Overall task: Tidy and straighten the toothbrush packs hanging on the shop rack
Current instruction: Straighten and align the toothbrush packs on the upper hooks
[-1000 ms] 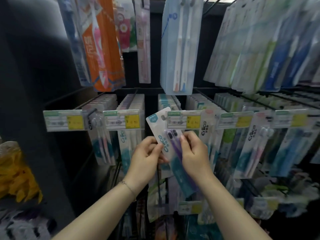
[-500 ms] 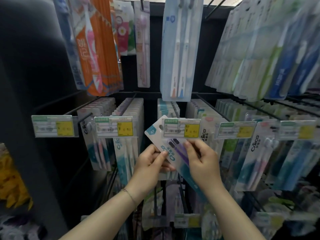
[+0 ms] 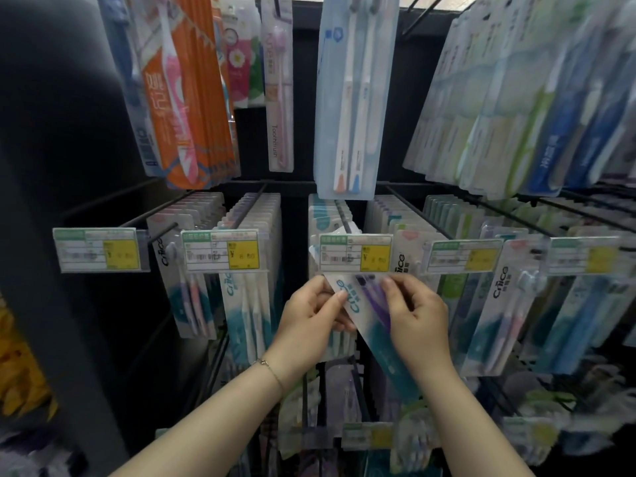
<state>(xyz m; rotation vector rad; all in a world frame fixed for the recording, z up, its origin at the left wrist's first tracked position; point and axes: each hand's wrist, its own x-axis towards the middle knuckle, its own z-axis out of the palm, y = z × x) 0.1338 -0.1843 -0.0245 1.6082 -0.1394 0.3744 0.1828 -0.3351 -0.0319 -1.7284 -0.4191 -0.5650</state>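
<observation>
Pinching a tilted clear plastic toothbrush pack with purple brushes (image 3: 364, 304) at the centre of the frame, the left hand (image 3: 309, 318) and the right hand (image 3: 418, 318) held it just under a yellow-and-white price tag (image 3: 356, 253), its top hidden behind the tag.

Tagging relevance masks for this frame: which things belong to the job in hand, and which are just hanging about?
In hand: left hand and right hand, both pinching the tilted purple-brush pack; price tag right above it.

Just there: orange packs, upper left; pink brush pack; pale blue twin pack, top centre; yellow goods, far left, blurred.
</observation>
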